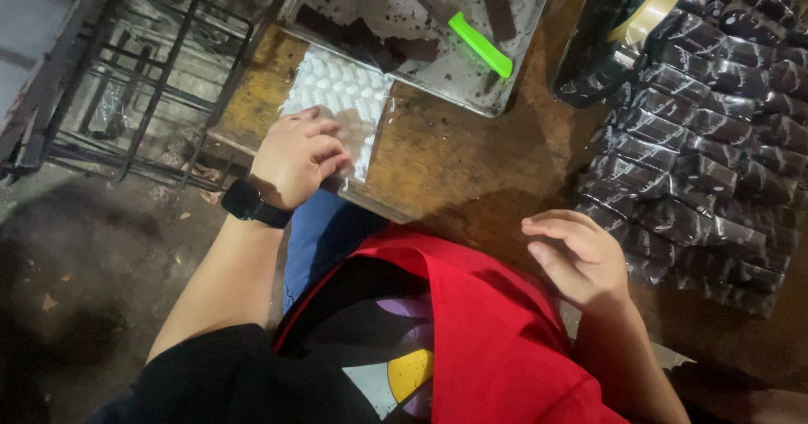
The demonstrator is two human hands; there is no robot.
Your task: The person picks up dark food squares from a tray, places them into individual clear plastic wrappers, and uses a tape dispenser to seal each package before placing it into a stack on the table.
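Worn wooden table (454, 159), left hand (296, 156) pinching clear plastic bags (341, 96)

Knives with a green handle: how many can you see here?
1. The knife lies on the metal tray at the top, among dark brown pieces. The tray runs off the top of the picture, so others may be hidden.

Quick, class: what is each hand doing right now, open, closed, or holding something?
Left hand: fingers curled, pinching the clear plastic bags.
Right hand: open, loosely curled, holding nothing, beside the wrapped brownies.
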